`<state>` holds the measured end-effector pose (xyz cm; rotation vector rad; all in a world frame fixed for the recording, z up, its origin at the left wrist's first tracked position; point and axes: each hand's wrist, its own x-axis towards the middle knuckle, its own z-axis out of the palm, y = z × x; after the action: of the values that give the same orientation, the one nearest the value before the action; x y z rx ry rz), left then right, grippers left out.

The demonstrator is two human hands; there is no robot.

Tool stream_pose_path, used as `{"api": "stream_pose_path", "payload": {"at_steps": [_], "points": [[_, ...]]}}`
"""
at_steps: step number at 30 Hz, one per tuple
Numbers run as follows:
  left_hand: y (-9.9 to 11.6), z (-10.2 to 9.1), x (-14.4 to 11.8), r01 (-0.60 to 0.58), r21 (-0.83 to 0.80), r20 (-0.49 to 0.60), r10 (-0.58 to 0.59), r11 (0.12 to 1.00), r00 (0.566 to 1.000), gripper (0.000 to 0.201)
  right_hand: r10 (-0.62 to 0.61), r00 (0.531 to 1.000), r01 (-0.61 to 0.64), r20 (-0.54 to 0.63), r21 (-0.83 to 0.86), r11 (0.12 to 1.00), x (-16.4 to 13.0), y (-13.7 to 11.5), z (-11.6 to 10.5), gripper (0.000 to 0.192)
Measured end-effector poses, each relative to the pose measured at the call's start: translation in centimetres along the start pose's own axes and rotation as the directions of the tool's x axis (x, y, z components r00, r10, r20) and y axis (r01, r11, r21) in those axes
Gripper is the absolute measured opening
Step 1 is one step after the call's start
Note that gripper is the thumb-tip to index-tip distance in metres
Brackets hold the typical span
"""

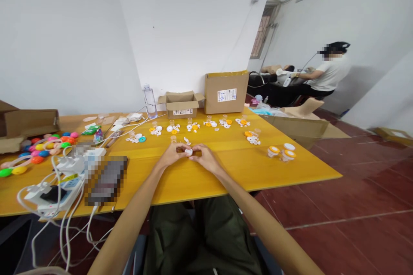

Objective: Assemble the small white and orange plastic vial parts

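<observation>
White part (189,152), details unclear, fingertips pinching

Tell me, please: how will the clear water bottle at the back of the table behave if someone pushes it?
The water bottle stands upright, tall and narrow, so a high push would probably tip it. It looks like thin clear plastic, so likely light. Once on its side on the yellow table, it could roll.

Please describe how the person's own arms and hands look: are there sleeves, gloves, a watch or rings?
Both forearms are bare up to the bottom edge of the picture, with no sleeve in view. The left hand and the right hand wear no gloves. No watch or bracelet shows on either wrist. Rings are too small to tell. Dark olive trousers cover the lap.
</observation>
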<state>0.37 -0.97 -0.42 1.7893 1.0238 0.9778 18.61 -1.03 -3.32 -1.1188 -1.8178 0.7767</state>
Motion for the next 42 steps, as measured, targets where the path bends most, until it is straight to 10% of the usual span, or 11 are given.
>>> {"api": "stream_pose_path", "payload": {"at_steps": [42], "points": [[-0.3,0.1,0.0,-0.067,0.010,-0.013,0.067,0.998,0.998,0.031,-0.150,0.988,0.150,-0.018,-0.009,0.989,-0.5,0.0,0.2,0.020]]}}
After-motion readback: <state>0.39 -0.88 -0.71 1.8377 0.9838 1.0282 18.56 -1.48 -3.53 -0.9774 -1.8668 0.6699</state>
